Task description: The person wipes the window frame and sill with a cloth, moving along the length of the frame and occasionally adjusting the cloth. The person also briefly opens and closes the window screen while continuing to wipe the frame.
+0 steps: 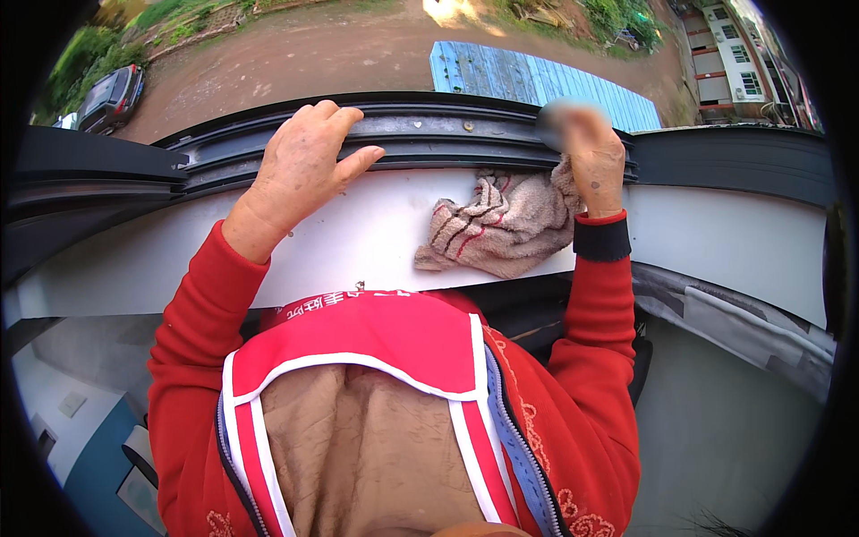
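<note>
My left hand (pixel 302 158) rests across the dark metal window track (pixel 436 146), its thumb apart from the fingers and nothing held. At the right end of the track, my right hand (pixel 599 164) grips one end of a beige terry cloth (pixel 513 225) with dark and red stripes. A blurred patch covers the fingertips of that hand. The rest of the cloth lies crumpled on the white window sill (pixel 349 231), just below the track. Small bits of debris (pixel 468 126) sit in the track's grooves.
Outside, below the window, are a blue corrugated roof (pixel 517 70), a dirt yard (pixel 268 60) and a parked car (pixel 111 97). Dark frame members (pixel 725 161) continue to the right. The sill's front edge meets the red apron (pixel 362 329) I wear.
</note>
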A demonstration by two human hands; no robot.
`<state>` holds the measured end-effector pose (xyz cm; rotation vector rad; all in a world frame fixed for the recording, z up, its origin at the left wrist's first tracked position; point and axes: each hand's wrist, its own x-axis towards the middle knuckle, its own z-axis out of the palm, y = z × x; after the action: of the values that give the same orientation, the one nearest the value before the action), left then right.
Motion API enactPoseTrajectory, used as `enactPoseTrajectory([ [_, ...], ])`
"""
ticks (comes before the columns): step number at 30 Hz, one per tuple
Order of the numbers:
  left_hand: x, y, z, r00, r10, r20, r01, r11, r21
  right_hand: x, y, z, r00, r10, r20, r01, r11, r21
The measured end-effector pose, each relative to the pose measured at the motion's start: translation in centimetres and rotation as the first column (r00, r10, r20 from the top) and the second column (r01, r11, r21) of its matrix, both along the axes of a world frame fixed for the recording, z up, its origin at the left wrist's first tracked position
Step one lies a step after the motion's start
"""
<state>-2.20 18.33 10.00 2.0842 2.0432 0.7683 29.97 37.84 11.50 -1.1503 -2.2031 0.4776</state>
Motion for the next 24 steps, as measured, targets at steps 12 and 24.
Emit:
enactPoseTrajectory([
  [12, 3.2, 2.6, -0.3, 0.97, -0.076, 0.23, 0.092, 0.994, -0.06, -6.1, -3.0, -1.4, 0.936, 0.254, 0.243, -0.269, 0.963, 0.029],
  [24, 5.7, 3.9, -0.3, 0.85, -0.145, 0.506, 0.102, 0.989, 0.11, -8.8, -3.9, -1.7, 0.923, 0.132, -0.361, -0.273, 0.886, -0.376],
])
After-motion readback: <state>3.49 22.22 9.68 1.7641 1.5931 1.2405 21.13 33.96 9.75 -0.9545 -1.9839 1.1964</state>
